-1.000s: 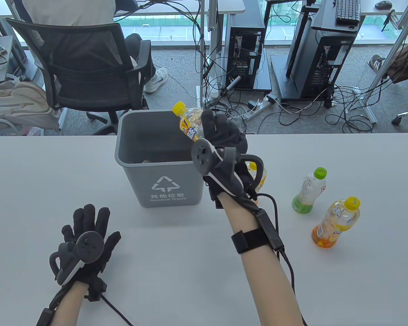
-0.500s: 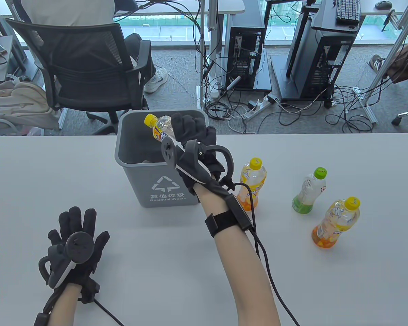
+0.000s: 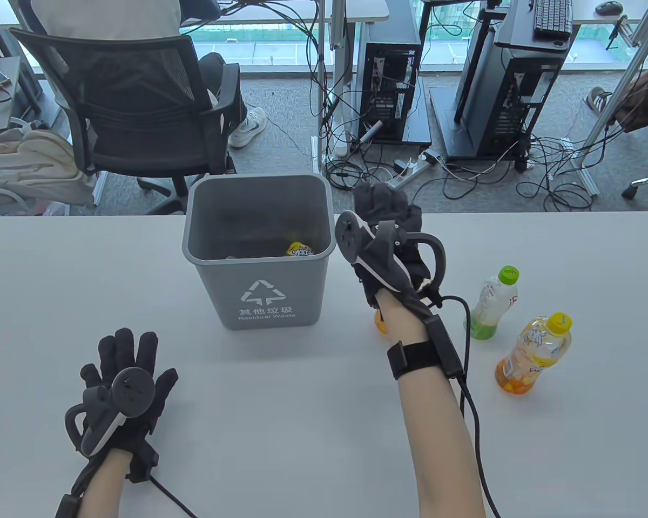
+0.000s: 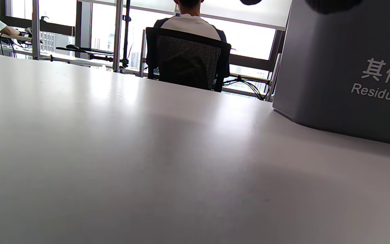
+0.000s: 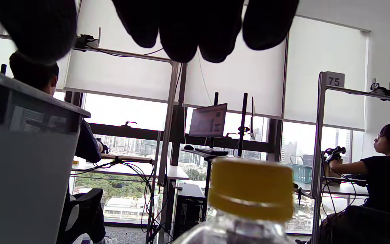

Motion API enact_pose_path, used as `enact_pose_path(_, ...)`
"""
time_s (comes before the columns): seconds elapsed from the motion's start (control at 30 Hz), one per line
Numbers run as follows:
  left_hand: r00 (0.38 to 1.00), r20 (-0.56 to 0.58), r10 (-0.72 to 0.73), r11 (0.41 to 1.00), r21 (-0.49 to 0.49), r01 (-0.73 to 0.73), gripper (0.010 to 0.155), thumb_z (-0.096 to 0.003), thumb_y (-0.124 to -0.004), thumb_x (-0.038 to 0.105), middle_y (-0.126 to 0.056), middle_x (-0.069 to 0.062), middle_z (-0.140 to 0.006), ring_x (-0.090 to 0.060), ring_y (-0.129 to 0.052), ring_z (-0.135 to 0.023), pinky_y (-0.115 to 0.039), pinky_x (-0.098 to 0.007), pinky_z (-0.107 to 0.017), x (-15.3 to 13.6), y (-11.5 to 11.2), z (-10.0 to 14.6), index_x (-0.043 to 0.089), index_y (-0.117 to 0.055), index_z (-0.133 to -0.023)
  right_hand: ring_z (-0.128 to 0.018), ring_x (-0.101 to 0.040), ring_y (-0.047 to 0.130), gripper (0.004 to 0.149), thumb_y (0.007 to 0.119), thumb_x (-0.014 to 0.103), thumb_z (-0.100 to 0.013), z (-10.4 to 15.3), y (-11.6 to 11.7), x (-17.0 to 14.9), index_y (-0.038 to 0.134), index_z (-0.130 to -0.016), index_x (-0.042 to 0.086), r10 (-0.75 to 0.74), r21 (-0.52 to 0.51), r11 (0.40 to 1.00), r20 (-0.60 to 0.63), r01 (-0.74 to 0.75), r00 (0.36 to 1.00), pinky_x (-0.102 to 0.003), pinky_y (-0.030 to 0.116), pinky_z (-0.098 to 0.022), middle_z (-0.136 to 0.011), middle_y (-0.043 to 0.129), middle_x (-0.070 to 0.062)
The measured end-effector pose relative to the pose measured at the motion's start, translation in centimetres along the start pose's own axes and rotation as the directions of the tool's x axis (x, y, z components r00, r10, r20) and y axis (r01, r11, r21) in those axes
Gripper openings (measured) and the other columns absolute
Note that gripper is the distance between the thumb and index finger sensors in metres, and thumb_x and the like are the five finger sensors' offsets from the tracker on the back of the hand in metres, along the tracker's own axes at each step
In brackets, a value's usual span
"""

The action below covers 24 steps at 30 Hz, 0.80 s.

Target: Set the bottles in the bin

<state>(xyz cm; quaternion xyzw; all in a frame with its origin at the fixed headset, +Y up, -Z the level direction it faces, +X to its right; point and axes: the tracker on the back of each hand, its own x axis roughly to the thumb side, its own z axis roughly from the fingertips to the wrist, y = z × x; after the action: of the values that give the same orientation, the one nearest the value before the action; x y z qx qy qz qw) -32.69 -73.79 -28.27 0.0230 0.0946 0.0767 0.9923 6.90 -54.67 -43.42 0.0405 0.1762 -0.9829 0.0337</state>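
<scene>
so the right hand (image 3: 387,233) hangs over the table (image 3: 281,410) just right of the bin (image 3: 257,253), nothing in it. one bottle in the bin (image 3: 299,250) sits low inside, left of that hand. another bottle (image 3: 378,322) stands right under the hand and wrist, mostly hidden in the table view, its cap (image 5: 251,189) straight below the fingertips (image 5: 185,37) in the right wrist view. two more sit further right of the hand: the nearer bottle (image 3: 491,304), then the far-right bottle (image 3: 534,353) a bit closer to the person. the left hand (image 3: 124,386) rests flat on the table, well left of the right hand and in front of the bin's left corner.
</scene>
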Motion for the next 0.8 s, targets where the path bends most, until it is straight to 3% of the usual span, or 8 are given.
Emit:
enact_pose_path(0.2,1.000,0.009,-0.010,1.000,-0.005,0.010,0.079,-0.0507,-0.055,0.069,-0.013,0.000,-0.129,-0.032,-0.013,-0.123,-0.024,-0.069,-0.084,0.1,-0.1,0.0,0.040,-0.023,-0.117,-0.105,-0.036,0.057,0.075,0.069,0.062,-0.046,0.8,2.8,-3.7,0.049,-0.111,0.032,-0.015,0.132,0.991,-0.099,0.028,0.995,-0.055,0.057,-0.077,-0.119,0.050,-0.005)
enact_pose_path(0.4,1.000,0.013,-0.017,1.000,-0.015,0.017,0.079,-0.0509,-0.055,0.069,-0.012,0.000,-0.129,-0.032,-0.013,-0.123,-0.024,-0.069,-0.084,0.3,-0.1,-0.1,0.040,-0.023,-0.117,-0.100,-0.036,0.063,0.076,0.066,0.066,-0.044,1.7,4.8,-5.4,0.051,-0.111,0.033,-0.006,0.174,0.984,-0.118,0.027,0.993,-0.055,0.058,-0.076,-0.116,0.057,-0.006)
enact_pose_path(0.43,1.000,0.015,-0.018,1.000,-0.015,0.019,0.079,-0.0508,-0.055,0.069,-0.012,0.000,-0.129,-0.032,-0.013,-0.123,-0.024,-0.069,-0.084,0.3,-0.1,-0.1,0.040,-0.023,-0.117,-0.094,-0.035,0.069,0.076,0.065,0.067,-0.043,1.8,5.0,-5.5,0.053,-0.110,0.033,0.003,0.180,0.984,-0.116,0.018,0.993,-0.053,0.061,-0.074,-0.111,0.063,-0.006)
enact_pose_path(0.5,1.000,0.016,-0.021,1.000,-0.017,0.021,0.079,-0.0509,-0.055,0.069,-0.012,0.000,-0.129,-0.032,-0.013,-0.123,-0.024,-0.069,-0.084,0.3,-0.2,-0.1,0.040,-0.022,-0.117,-0.069,-0.027,0.084,0.074,0.066,0.066,-0.043,1.8,5.3,-5.6,0.058,-0.107,0.032,0.015,0.183,0.983,-0.119,0.007,0.993,-0.050,0.073,-0.062,-0.088,0.082,-0.002)
enact_pose_path(0.57,1.000,0.017,-0.023,1.000,-0.019,0.023,0.079,-0.0509,-0.055,0.069,-0.012,0.000,-0.129,-0.032,-0.013,-0.123,-0.024,-0.069,-0.084,0.4,-0.2,-0.1,0.040,-0.022,-0.117,-0.055,-0.023,0.087,0.072,0.068,0.067,-0.041,1.8,5.3,-5.7,0.063,-0.104,0.031,-0.010,0.162,0.986,-0.126,0.030,0.992,-0.047,0.078,-0.055,-0.075,0.086,-0.002)
enact_pose_path(0.8,1.000,0.015,-0.015,1.000,-0.017,0.015,0.079,-0.0509,-0.055,0.069,-0.012,0.000,-0.129,-0.032,-0.013,-0.123,-0.025,-0.069,-0.084,0.3,-0.2,-0.2,0.040,-0.023,-0.117,-0.047,-0.020,0.089,0.064,0.077,0.060,-0.040,1.8,4.7,-5.5,0.072,-0.096,0.029,-0.047,0.141,0.988,-0.123,0.064,0.991,-0.044,0.081,-0.050,-0.066,0.089,0.002)
